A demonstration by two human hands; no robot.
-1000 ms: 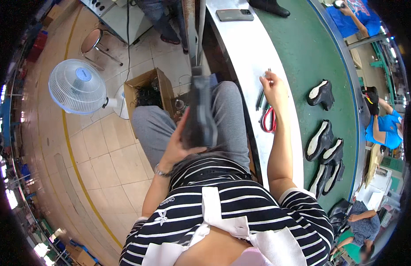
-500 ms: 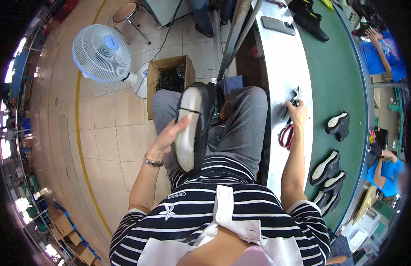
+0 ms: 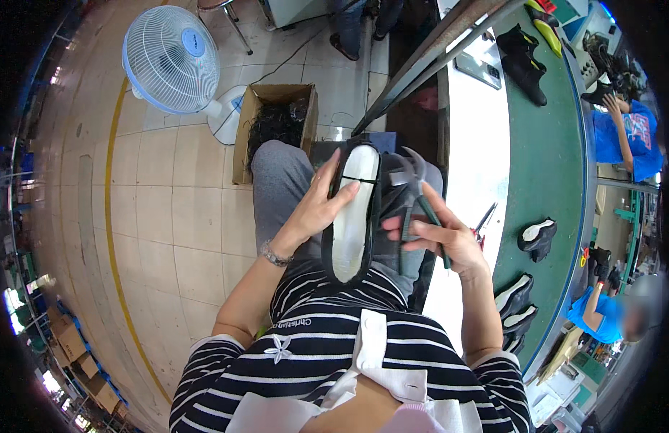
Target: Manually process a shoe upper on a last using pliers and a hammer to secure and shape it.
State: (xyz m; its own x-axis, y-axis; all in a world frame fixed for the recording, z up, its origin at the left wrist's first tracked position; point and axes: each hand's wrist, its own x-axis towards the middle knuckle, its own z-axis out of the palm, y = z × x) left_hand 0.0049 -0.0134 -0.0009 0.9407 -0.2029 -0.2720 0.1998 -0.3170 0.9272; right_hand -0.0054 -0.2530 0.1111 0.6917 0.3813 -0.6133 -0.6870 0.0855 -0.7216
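A black shoe upper with a white insole bottom [image 3: 351,231] lies sole-up across my lap, with a black strap crossing the white part. My left hand [image 3: 316,208] is closed round its left side, thumb pressing on the white bottom. Just right of the shoe, my right hand [image 3: 453,238] holds a pair of lasting pliers [image 3: 414,177] with green handles. The metal jaws point away from me and look parted. The pliers are close to the shoe, apart from it. Some right-hand fingers are blurred.
On the narrow white bench at my right lie red-handled scissors [image 3: 484,219] and a phone [image 3: 479,70]. The green worktop [image 3: 529,155] beyond bears several black shoes [image 3: 539,238]. Ahead are a cardboard box [image 3: 241,160], a fan [image 3: 172,61] and a slanted metal post [image 3: 428,65]. Co-workers in blue sit far right.
My right hand has lifted the pliers off the white bench and brought them left, beside the shoe. My left hand has shifted the shoe rightward over my lap.
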